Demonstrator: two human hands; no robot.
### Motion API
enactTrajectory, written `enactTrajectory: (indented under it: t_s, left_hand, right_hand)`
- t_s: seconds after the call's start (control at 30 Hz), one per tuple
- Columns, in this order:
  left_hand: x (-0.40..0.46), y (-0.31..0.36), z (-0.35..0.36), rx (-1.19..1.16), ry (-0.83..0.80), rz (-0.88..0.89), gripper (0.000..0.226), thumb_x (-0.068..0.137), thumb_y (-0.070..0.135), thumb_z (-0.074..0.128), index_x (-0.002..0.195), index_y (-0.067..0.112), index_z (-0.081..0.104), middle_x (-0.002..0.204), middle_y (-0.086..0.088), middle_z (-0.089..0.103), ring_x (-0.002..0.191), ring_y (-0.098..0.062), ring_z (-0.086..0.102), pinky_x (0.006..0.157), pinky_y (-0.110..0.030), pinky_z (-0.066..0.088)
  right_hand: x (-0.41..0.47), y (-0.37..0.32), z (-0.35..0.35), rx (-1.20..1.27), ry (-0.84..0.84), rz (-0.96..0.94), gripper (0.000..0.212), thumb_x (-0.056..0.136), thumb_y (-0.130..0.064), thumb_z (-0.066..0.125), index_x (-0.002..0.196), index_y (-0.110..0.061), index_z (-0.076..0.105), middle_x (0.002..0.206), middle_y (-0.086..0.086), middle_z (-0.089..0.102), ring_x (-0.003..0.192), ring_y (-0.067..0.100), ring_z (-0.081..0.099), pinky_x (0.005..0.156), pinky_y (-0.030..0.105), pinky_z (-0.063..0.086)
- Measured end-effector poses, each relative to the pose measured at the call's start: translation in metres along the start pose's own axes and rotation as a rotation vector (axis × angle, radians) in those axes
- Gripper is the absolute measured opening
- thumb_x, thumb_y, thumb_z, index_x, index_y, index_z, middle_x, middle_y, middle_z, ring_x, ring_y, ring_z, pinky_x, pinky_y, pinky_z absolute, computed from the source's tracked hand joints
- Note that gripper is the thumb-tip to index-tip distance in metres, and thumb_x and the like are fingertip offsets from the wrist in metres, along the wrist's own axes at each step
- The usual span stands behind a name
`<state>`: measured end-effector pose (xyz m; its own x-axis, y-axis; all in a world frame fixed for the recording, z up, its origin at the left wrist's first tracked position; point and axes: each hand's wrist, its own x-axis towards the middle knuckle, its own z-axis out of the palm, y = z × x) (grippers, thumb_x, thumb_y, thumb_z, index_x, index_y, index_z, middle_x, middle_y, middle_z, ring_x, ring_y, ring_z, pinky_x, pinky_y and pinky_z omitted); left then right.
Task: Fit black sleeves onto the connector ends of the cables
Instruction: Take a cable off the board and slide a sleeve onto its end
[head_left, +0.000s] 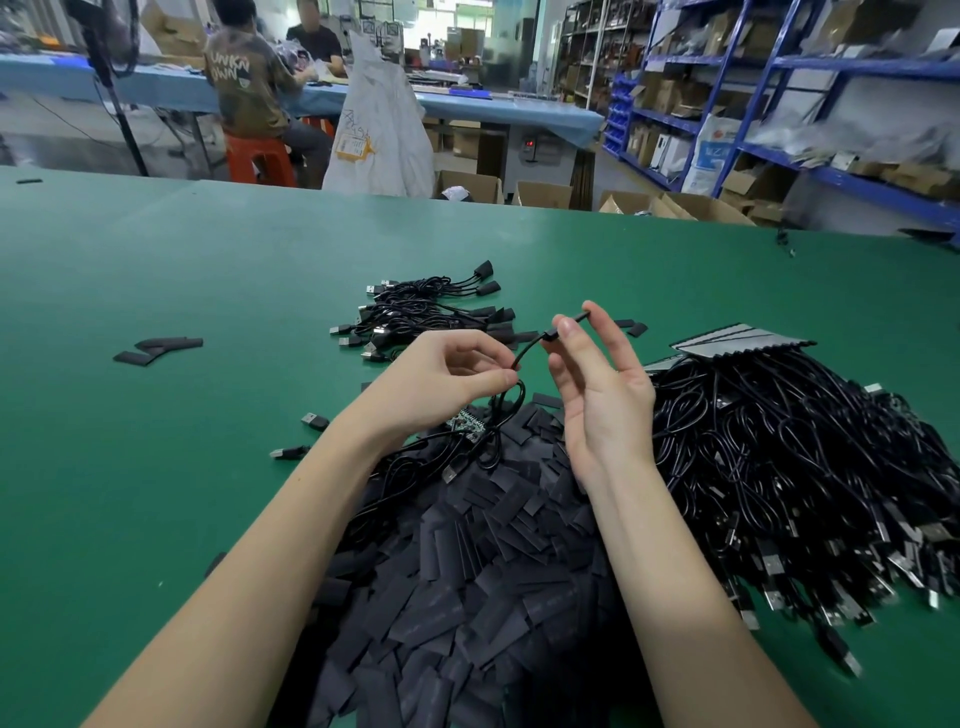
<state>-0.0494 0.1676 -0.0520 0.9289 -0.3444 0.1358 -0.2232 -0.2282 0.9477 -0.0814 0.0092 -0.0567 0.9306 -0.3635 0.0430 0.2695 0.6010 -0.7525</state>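
two people (270, 78) sitting at a blue table (493, 111), one on an orange stool (260, 158) | white sack (382, 135) standing beside them | cardboard boxes (540, 195) lying on floor | blue shelving (753, 88) holding boxes at right

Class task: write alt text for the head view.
Two hands hold one black cable above a green table: left hand pinches it, right hand its end. Loose black sleeves lie below, cable piles right.
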Motion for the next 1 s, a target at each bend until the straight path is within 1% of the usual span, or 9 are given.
enactTrajectory:
  t_s: [0.17, 0.3, 0.33, 0.47, 0.6, 0.73, 0.8, 0.9, 1.0]
  left_hand:
    - [0.001, -0.001, 0.001, -0.025, -0.011, 0.004, 0.006, 0.088, 0.014, 0.077, 0.089, 0.019, 0.075, 0.071, 0.005, 0.065, 0.070, -0.010, 0.058, 0.076, -0.027, 0.051]
    - [0.002, 0.008, -0.008, -0.022, 0.049, 0.043, 0.010, 0.090, 0.017, 0.076, 0.089, 0.027, 0.075, 0.080, 0.001, 0.069, 0.076, -0.010, 0.062, 0.080, -0.029, 0.058]
    - [0.003, 0.011, -0.013, -0.010, 0.079, 0.067, 0.011, 0.091, 0.018, 0.076, 0.088, 0.029, 0.076, 0.083, 0.001, 0.072, 0.079, -0.009, 0.065, 0.080, -0.028, 0.059]
    - [0.021, 0.019, -0.031, 0.035, 0.264, 0.133, 0.012, 0.093, 0.019, 0.073, 0.090, 0.030, 0.077, 0.080, 0.010, 0.073, 0.071, -0.005, 0.062, 0.069, -0.017, 0.052]
    - [0.057, 0.016, -0.037, 0.346, 0.345, 0.168, 0.010, 0.094, 0.023, 0.070, 0.096, 0.027, 0.079, 0.078, 0.016, 0.067, 0.064, -0.005, 0.058, 0.063, -0.007, 0.044]
    - [0.091, -0.004, -0.036, 0.717, 0.295, 0.162, 0.014, 0.097, 0.024, 0.065, 0.103, 0.025, 0.078, 0.093, 0.003, 0.066, 0.086, -0.019, 0.062, 0.081, -0.033, 0.053]
    - [0.101, -0.020, -0.035, 0.876, 0.252, 0.150, 0.017, 0.099, 0.026, 0.062, 0.108, 0.026, 0.077, 0.108, -0.002, 0.066, 0.100, -0.025, 0.060, 0.083, -0.036, 0.050]
    - [0.108, -0.042, -0.032, 1.061, 0.228, 0.124, 0.024, 0.097, 0.031, 0.065, 0.119, 0.026, 0.070, 0.123, -0.007, 0.060, 0.120, -0.028, 0.050, 0.098, -0.041, 0.041]
    - [0.107, -0.053, -0.024, 1.074, 0.312, 0.116, 0.031, 0.092, 0.031, 0.071, 0.117, 0.018, 0.059, 0.118, -0.008, 0.058, 0.114, -0.031, 0.053, 0.088, -0.040, 0.043]
  right_hand:
    - [0.001, 0.000, 0.000, -0.032, -0.025, -0.012, 0.034, 0.088, -0.004, 0.075, 0.118, -0.019, 0.069, 0.094, 0.005, 0.078, 0.085, 0.016, 0.072, 0.068, 0.022, 0.057]
    - [0.003, -0.003, -0.004, -0.073, -0.120, 0.002, 0.066, 0.085, -0.029, 0.077, 0.144, -0.032, 0.047, 0.114, 0.005, 0.076, 0.103, 0.026, 0.074, 0.076, 0.028, 0.060]
    - [0.004, -0.004, -0.005, -0.085, -0.122, 0.014, 0.066, 0.088, -0.034, 0.075, 0.146, -0.032, 0.044, 0.115, 0.004, 0.076, 0.104, 0.027, 0.074, 0.077, 0.029, 0.060]
    - [0.008, -0.002, -0.014, -0.179, -0.045, 0.095, 0.029, 0.102, -0.036, 0.058, 0.129, -0.028, 0.054, 0.110, 0.001, 0.077, 0.102, 0.025, 0.075, 0.075, 0.030, 0.061]
    - [0.011, 0.002, -0.022, -0.238, -0.004, 0.175, 0.028, 0.104, -0.035, 0.054, 0.127, -0.020, 0.057, 0.104, -0.001, 0.079, 0.095, 0.020, 0.076, 0.070, 0.028, 0.059]
    - [0.014, 0.005, -0.027, -0.270, -0.008, 0.209, 0.025, 0.103, -0.033, 0.056, 0.122, -0.016, 0.061, 0.101, -0.001, 0.079, 0.088, 0.018, 0.077, 0.065, 0.026, 0.058]
    - [0.015, 0.006, -0.028, -0.275, -0.010, 0.224, 0.023, 0.103, -0.032, 0.056, 0.118, -0.016, 0.062, 0.100, -0.001, 0.079, 0.084, 0.017, 0.077, 0.061, 0.025, 0.057]
    - [0.017, 0.008, -0.029, -0.282, -0.012, 0.248, 0.021, 0.103, -0.032, 0.056, 0.115, -0.016, 0.064, 0.098, 0.000, 0.079, 0.081, 0.016, 0.076, 0.059, 0.024, 0.057]
    - [0.017, 0.009, -0.030, -0.291, -0.021, 0.261, 0.021, 0.103, -0.032, 0.056, 0.114, -0.016, 0.064, 0.097, 0.000, 0.079, 0.078, 0.015, 0.075, 0.059, 0.024, 0.057]
